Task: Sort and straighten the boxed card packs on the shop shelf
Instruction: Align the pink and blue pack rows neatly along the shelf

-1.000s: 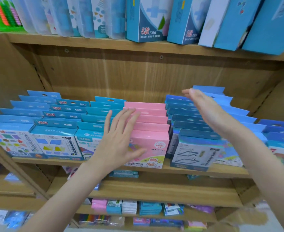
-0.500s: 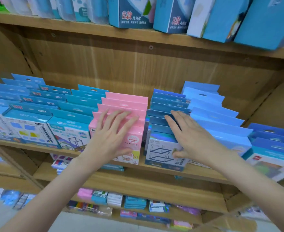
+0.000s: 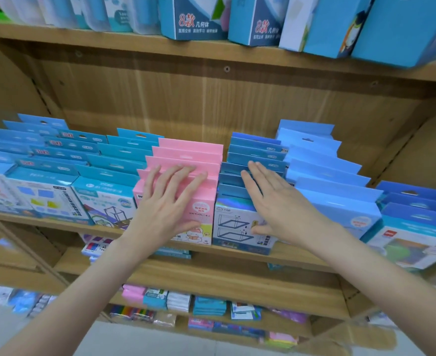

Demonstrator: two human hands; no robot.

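Rows of boxed card packs stand front to back on the middle wooden shelf (image 3: 296, 255). My left hand (image 3: 168, 201) lies flat with spread fingers on the front of the pink row (image 3: 191, 152). My right hand (image 3: 270, 201) rests flat on the front of the dark blue row (image 3: 255, 150) just right of it, thumb on the front box's face. Neither hand grips a box. Light blue packs (image 3: 324, 176) line up to the right, and teal and blue rows (image 3: 103, 170) fill the left.
Tall blue boxes (image 3: 198, 19) lean on the shelf above. More blue packs (image 3: 417, 222) sit at the far right. Lower shelves (image 3: 211, 281) hold small coloured packs and stationery. The shelf's wooden side wall (image 3: 432, 150) closes off the right.
My right hand came down from the top of the blue rows onto the front of the dark blue row. My left hand stayed on the pink row. The view shifted slightly.
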